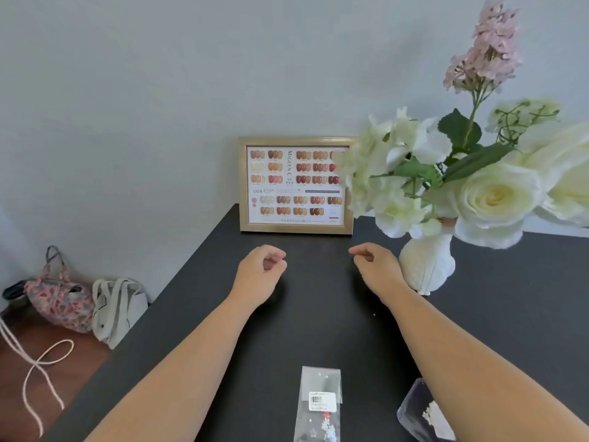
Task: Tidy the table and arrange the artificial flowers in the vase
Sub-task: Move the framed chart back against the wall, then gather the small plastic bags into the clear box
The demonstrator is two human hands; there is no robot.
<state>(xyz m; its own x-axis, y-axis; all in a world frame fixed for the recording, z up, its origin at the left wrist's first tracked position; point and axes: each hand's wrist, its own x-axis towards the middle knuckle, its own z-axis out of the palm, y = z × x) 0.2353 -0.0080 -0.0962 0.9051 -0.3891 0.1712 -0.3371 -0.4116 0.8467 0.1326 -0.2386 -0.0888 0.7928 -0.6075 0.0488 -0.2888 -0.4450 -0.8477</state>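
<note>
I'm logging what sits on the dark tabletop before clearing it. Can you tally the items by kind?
Vase of flowers: 1
Framed colour chart: 1
Clear plastic packets: 2, one near the middle edge, one partly under the right forearm
Total: 4

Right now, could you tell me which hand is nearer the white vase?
Right. The right hand hovers just left of the white vase; the left hand is farther left, past it.

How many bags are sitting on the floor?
2. A flowery pink bag sits by the wall, and a white bag leans beside it against the table. More may be hidden.
</note>
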